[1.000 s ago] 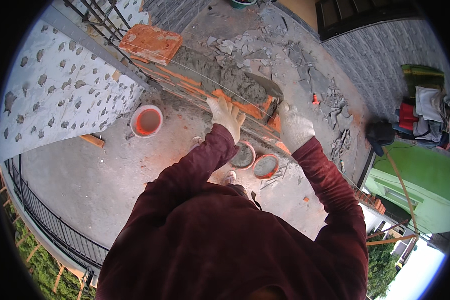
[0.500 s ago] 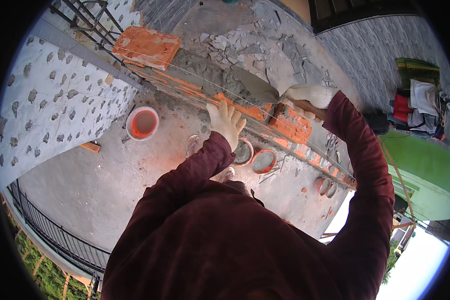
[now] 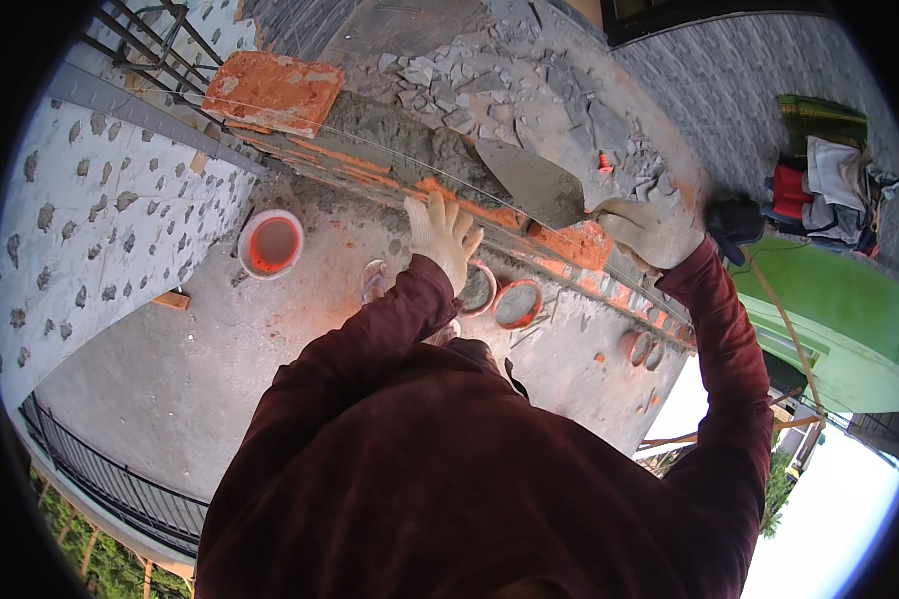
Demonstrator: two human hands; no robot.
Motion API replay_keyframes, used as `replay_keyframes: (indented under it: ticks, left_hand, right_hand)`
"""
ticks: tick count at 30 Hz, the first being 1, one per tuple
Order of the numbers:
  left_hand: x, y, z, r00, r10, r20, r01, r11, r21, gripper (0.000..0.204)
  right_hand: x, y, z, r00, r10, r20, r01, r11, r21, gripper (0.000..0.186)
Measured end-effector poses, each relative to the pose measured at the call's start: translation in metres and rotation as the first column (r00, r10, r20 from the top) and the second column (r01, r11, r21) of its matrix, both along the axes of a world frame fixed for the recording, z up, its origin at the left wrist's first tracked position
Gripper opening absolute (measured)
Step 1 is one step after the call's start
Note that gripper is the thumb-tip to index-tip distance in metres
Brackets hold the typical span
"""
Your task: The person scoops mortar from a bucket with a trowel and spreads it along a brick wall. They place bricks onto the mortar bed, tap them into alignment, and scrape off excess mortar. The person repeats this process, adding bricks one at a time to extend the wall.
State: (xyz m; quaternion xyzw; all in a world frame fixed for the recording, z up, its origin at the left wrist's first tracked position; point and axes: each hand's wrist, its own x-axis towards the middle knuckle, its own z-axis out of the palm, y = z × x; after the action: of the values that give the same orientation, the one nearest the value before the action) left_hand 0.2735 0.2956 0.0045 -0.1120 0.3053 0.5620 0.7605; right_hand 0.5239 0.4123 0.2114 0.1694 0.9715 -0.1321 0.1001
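my trowel (image 3: 539,188) has shifted right along the wall (image 3: 370,128), toward the brick (image 3: 584,246).
its handle is hidden in my closed right hand (image 3: 651,232), blade pointing leftward; my left hand (image 3: 438,238), fingers spread, holds nothing. a bucket (image 3: 245,245) contains reddish liquid (image 3: 274,245); two tubs (image 3: 519,325), something grey.

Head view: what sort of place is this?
Probably a building site, perhaps a terrace: a brick wall topped with mortar, a trowel in the right hand, and a black railing.
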Motion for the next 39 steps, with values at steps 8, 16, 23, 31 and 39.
replay_keyframes:
  ticks: [8, 16, 23, 31, 39]
  left_hand:
    - [-0.004, 0.000, -0.001, 1.000, -0.003, 0.022, 0.003, 1.000, 0.000, 0.098]
    - [0.007, 0.003, 0.009, 0.999, 0.005, -0.038, -0.007, 0.999, -0.044, 0.096]
    - [0.002, 0.001, 0.005, 0.999, -0.009, -0.037, 0.008, 1.000, -0.017, 0.098]
    - [-0.003, -0.001, -0.001, 1.000, -0.009, -0.010, 0.009, 1.000, 0.014, 0.097]
    - [-0.026, -0.024, -0.037, 0.981, -0.126, -0.144, 0.125, 0.992, -0.013, 0.098]
  right_hand:
    - [-0.012, 0.000, -0.034, 0.816, -0.507, 0.278, 0.567, 0.795, -0.214, 0.033]
    - [0.031, -0.031, -0.029, 0.706, -0.623, 0.336, 0.706, 0.652, -0.275, 0.035]
    - [0.009, -0.022, -0.005, 0.891, -0.447, 0.074, 0.452, 0.865, -0.220, 0.033]
    - [0.009, 0.008, -0.043, 0.986, 0.013, 0.168, -0.022, 0.998, 0.053, 0.028]
    - [-0.005, -0.099, 0.075, 0.566, -0.763, 0.311, 0.824, 0.513, -0.242, 0.024]
